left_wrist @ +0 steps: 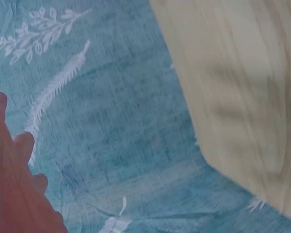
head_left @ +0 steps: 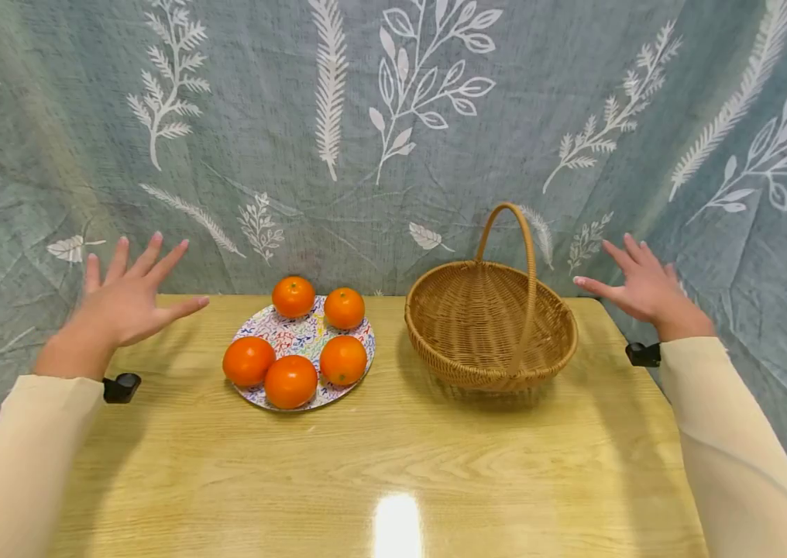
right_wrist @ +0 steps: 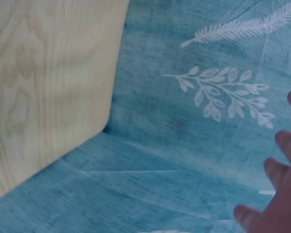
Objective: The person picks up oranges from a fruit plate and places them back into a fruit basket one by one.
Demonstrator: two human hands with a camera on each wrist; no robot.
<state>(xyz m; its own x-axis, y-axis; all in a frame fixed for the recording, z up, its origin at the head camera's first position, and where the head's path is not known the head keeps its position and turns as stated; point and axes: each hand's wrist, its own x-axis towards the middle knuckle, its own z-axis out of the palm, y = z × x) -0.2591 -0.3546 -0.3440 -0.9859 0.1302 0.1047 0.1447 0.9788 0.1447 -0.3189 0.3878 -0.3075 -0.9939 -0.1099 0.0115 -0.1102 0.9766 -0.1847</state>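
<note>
On my feed I see the left hand (head_left: 127, 308) and right hand (head_left: 647, 291) splayed wide, holding nothing; between them, five oranges (head_left: 291, 381) on a patterned plate (head_left: 296, 335) lie nearer the left, the wicker basket (head_left: 466, 325) nearer the right.

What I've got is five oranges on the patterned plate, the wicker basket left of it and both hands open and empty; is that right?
No: the wicker basket is right of the patterned plate, not left, as the head view shows. The rest holds: five oranges on the plate, left hand and right hand open and empty.
</note>
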